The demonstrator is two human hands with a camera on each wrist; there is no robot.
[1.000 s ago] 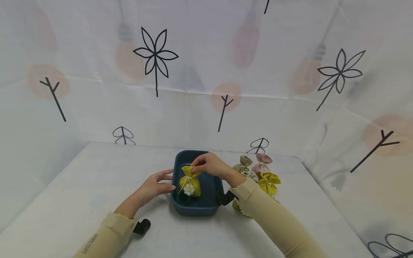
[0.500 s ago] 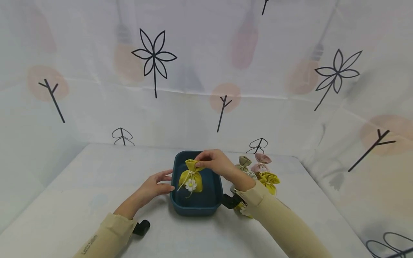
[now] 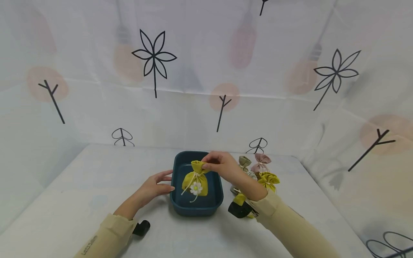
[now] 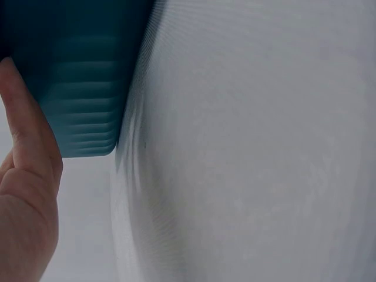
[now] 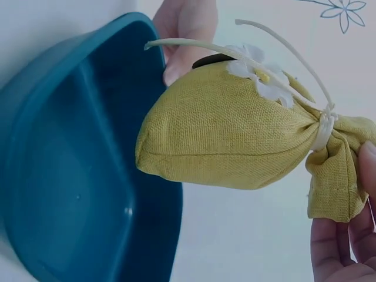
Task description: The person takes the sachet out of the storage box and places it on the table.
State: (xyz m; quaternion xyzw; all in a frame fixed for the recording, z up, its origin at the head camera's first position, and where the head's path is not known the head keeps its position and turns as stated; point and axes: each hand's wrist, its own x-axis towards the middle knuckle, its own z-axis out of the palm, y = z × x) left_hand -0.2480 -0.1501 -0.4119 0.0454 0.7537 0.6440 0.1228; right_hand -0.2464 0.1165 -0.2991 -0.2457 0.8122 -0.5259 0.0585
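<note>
White cloth printed with black twigs, leaf stars and pale pink bulbs covers the backdrop (image 3: 206,71) across the upper two thirds of the head view, and the same pale cloth spreads over the table (image 3: 80,190) in the lower third. At lower centre of the frame stands a dark teal tub (image 3: 180,206), rectangular with rounded corners.

At centre frame the right hand (image 3: 222,166) pinches the gathered top of a yellow-green pouch (image 3: 196,181) between thumb and fingertips, its fingers curled narrowly round the cloth. The pouch hangs upright over the tub's hollow, tied at the neck with a cream cord, a white daisy on its front. In the right wrist view the pouch (image 5: 235,141) is clear of the tub's (image 5: 76,176) floor, with the fingertips (image 5: 352,235) closed on its frill at the lower right.

Left of the tub, the left hand (image 3: 155,186) rests with loosely straight fingers against the tub's left wall; the left wrist view shows its thumb (image 4: 26,129) lying along the teal side (image 4: 76,76).

Just right of the tub, at centre right, more pouches (image 3: 258,172) stand close together: olive, pink, white and yellow-green.
</note>
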